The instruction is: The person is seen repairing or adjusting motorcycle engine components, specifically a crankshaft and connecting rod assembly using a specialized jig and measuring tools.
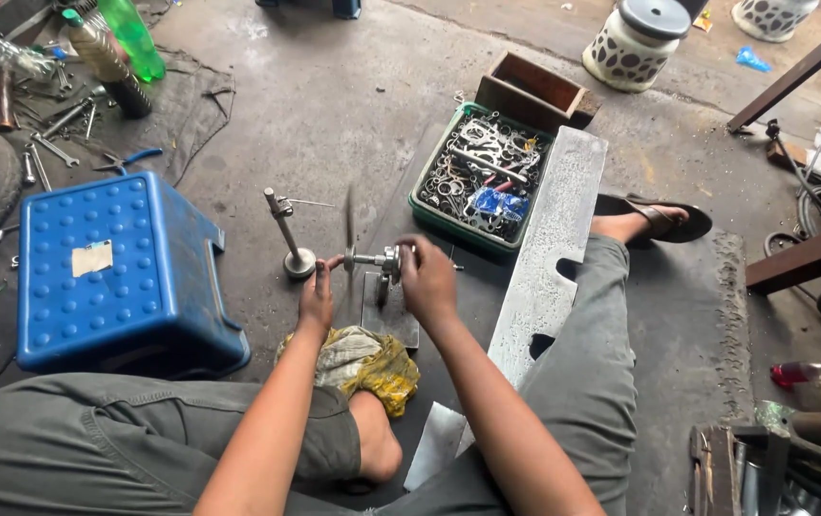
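Observation:
I sit on a concrete floor with both arms stretched forward. My right hand (pixel 426 280) grips the right end of a small metal shaft assembly (pixel 372 259) held above a dark steel plate (pixel 389 313). My left hand (pixel 317 294) touches the left end of the same shaft, where a thin disc (pixel 348 239) is blurred as if spinning. A metal stand with a round base and a thin pointer (pixel 286 232) rises just left of my left hand. A yellow and white rag (pixel 364 361) lies under my forearms.
A blue plastic stool (pixel 119 272) stands at the left. A green tray of small metal parts (pixel 479 178) and a wooden box (pixel 534 91) lie beyond my hands, a long grey metal bar (pixel 549 248) to their right. Wrenches (pixel 52 148) and bottles (pixel 114 48) litter the far left.

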